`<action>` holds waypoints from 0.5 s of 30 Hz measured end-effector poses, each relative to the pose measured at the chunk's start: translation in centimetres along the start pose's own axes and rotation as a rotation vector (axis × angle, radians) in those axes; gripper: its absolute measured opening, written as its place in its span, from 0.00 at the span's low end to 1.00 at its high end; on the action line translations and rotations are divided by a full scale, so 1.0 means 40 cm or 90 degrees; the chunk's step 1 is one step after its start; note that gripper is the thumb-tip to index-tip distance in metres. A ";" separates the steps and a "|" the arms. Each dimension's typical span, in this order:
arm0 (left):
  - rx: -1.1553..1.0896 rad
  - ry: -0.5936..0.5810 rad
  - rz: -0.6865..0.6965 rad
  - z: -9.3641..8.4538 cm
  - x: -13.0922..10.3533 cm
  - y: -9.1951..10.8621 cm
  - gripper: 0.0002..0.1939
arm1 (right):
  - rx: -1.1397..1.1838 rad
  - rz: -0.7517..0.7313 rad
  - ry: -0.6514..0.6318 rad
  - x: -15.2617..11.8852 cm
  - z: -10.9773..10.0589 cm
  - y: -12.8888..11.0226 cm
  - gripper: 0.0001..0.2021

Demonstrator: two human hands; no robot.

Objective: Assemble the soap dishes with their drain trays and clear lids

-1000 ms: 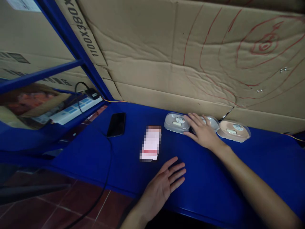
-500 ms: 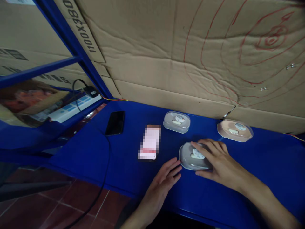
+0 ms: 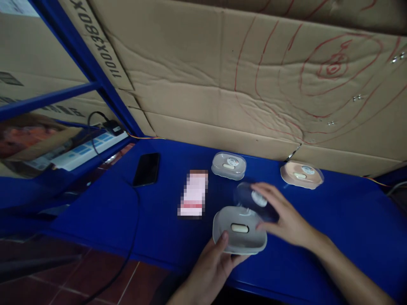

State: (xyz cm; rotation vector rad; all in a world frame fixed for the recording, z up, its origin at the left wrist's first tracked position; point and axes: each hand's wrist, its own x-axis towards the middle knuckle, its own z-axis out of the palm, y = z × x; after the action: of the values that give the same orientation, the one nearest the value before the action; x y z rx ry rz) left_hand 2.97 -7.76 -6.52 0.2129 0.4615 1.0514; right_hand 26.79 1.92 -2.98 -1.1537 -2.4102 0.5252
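Note:
My left hand grips a grey soap box, thumb over the near-left rim and fingers beneath it. Its open side faces me, showing a pale oblong piece in the middle of the floor. Just behind and to the right, my right hand pinches a clear lid with a round white sticker; the lid is blurred by motion and tilted, apart from most of the box. Farther back stand a covered grey box and a covered pinkish-beige box.
A lit, pixelated phone and a dark phone lie on the blue table. A black cable hangs over the left edge near a white power strip. A cardboard wall closes off the back.
The clear lid has come off the grey box and is in my right hand. My left hand, previously beside the box, now holds it nearer to me, tilted.

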 end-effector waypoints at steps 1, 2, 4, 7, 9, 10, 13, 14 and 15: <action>-0.006 0.011 -0.002 -0.003 0.001 0.002 0.29 | -0.060 0.015 0.045 0.013 -0.009 0.044 0.42; -0.007 0.023 -0.008 -0.005 0.000 0.004 0.30 | -0.124 0.033 0.081 0.026 -0.017 0.089 0.41; -0.004 0.042 -0.018 -0.009 -0.003 0.009 0.30 | -0.229 0.056 0.110 0.049 -0.024 0.170 0.39; -0.015 0.022 -0.037 -0.007 -0.008 0.017 0.29 | -0.266 0.062 0.093 0.077 -0.016 0.240 0.39; -0.040 -0.008 -0.058 -0.005 -0.010 0.022 0.29 | -0.272 0.059 0.080 0.087 -0.006 0.249 0.38; -0.053 -0.019 -0.066 -0.004 -0.010 0.024 0.29 | -0.273 0.058 0.077 0.087 -0.003 0.242 0.38; -0.068 -0.013 -0.073 -0.001 -0.007 0.026 0.26 | -0.266 0.054 0.083 0.060 -0.002 0.166 0.37; -0.063 -0.004 -0.075 0.001 -0.006 0.024 0.26 | -0.239 0.045 0.074 0.042 -0.003 0.124 0.36; -0.057 0.008 -0.074 0.003 -0.005 0.022 0.27 | -0.199 0.027 0.047 0.020 -0.003 0.077 0.37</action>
State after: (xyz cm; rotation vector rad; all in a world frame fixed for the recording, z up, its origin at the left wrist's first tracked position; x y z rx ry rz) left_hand 2.24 -7.50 -6.00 0.0993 0.4321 0.9580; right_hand 28.36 4.39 -4.25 -1.3259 -2.4673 0.1150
